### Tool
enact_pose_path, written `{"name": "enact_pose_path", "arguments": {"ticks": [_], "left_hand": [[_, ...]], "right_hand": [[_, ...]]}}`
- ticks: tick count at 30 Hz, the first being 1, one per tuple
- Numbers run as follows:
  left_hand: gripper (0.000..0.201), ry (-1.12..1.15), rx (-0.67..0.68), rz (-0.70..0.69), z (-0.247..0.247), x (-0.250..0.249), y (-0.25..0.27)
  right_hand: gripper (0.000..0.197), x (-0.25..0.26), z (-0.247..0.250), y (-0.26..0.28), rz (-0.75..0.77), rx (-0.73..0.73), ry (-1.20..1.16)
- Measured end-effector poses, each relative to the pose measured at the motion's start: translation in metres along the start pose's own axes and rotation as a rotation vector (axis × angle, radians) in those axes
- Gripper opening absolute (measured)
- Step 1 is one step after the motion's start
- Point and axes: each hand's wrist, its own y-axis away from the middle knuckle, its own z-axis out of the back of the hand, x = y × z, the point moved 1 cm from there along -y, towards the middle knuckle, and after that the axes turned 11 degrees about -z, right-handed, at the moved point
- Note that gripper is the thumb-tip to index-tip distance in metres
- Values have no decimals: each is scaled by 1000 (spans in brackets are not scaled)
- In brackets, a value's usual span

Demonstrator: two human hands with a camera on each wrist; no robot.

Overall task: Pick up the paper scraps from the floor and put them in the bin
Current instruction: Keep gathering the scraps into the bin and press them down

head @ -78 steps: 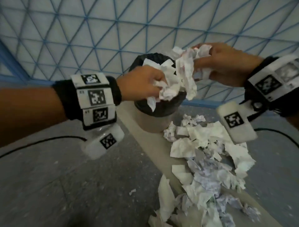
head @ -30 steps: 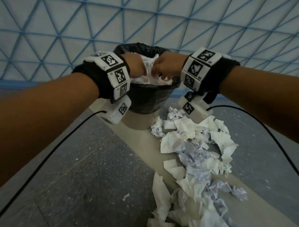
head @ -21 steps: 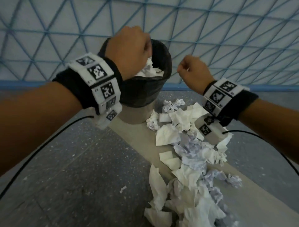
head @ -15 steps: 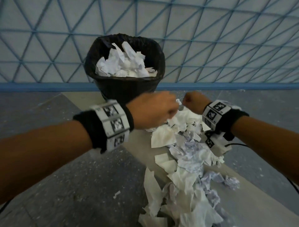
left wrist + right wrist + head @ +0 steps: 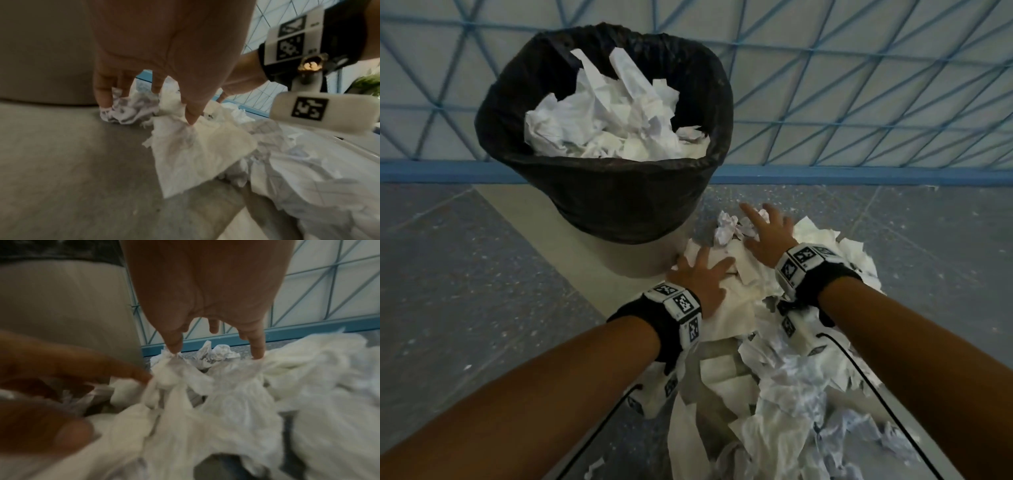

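Note:
A bin point(image 5: 619, 202) lined with a black bag stands at the top centre, heaped with crumpled white paper point(image 5: 613, 130). A pile of white paper scraps point(image 5: 774, 377) runs from its base toward me on the floor. My left hand point(image 5: 702, 270) lies on the near-bin end of the pile with spread fingers. In the left wrist view, the left hand's fingertips point(image 5: 191, 120) press on a torn scrap point(image 5: 195, 154). My right hand point(image 5: 767, 229) is just beyond, also spread over scraps. Its fingertips point(image 5: 174, 347) touch crumpled paper point(image 5: 226, 402). Neither hand holds anything.
A wall with a blue triangular lattice point(image 5: 859, 85) and a blue baseboard point(image 5: 859, 176) rises right behind the bin. The floor is grey speckled point(image 5: 465, 291) with a pale strip point(image 5: 544, 233) under the bin. Black cables point(image 5: 876, 394) trail from both wrists over the scraps.
Both hands pushed paper into the bin, then came down from its rim to the pile on the floor. Their fists have opened into spread fingers on the scraps.

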Motion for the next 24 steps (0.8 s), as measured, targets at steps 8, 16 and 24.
{"name": "enact_pose_path", "arguments": {"ticks": [8, 16, 24], "left_hand": [[31, -230, -74, -142, -8, 6, 10], [26, 107, -147, -191, 19, 11, 47], [19, 373, -489, -353, 119, -13, 126]], "right_hand": [[34, 23, -17, -6, 108, 74, 93], [26, 27, 4, 22, 114, -36, -24], [24, 34, 112, 58, 108, -430, -434]]}}
